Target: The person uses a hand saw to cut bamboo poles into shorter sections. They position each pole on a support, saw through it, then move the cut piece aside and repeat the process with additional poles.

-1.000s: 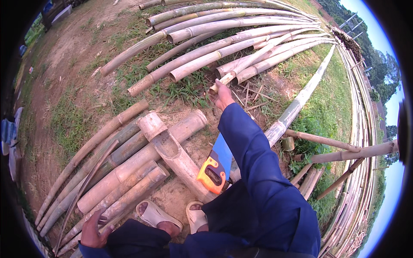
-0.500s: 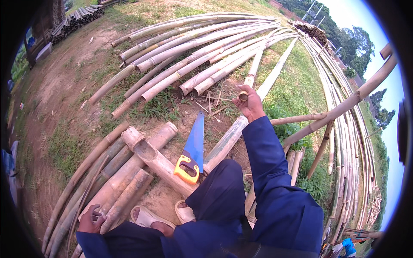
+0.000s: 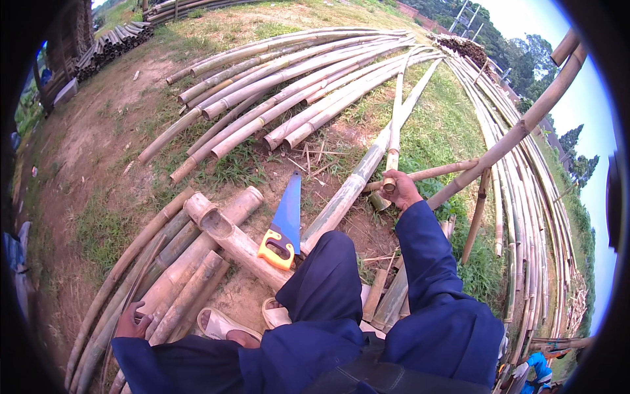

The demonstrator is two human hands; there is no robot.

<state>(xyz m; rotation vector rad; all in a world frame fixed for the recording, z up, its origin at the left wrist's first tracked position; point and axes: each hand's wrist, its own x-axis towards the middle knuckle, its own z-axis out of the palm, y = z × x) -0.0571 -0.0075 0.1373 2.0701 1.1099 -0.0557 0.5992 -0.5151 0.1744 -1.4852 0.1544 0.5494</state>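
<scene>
My right hand (image 3: 401, 190) is closed around the near end of a long, slim bamboo pole (image 3: 394, 146), which runs away toward the far pile. My left hand (image 3: 132, 322) hangs beside the lower left bamboo, its fingers bent and apart with nothing visible in them. A handsaw (image 3: 287, 210) with a blue blade and a yellow and black handle leans against a notched bamboo piece (image 3: 244, 247) by my knee. Beside the held pole lies a thicker bamboo pole (image 3: 348, 188), its near end close to my knee.
Long bamboo poles (image 3: 275, 108) fan out on the grass ahead. More poles (image 3: 525, 217) run along the right, behind a slanted bamboo rail (image 3: 489, 159). Thick bamboo pieces (image 3: 177, 269) lie at my left. At the lower right is another person (image 3: 539, 369) in bright blue.
My right hand has brought the pole's near end lower and to the right, over beside the rail. The view has shifted slightly. The saw stays against the notched bamboo.
</scene>
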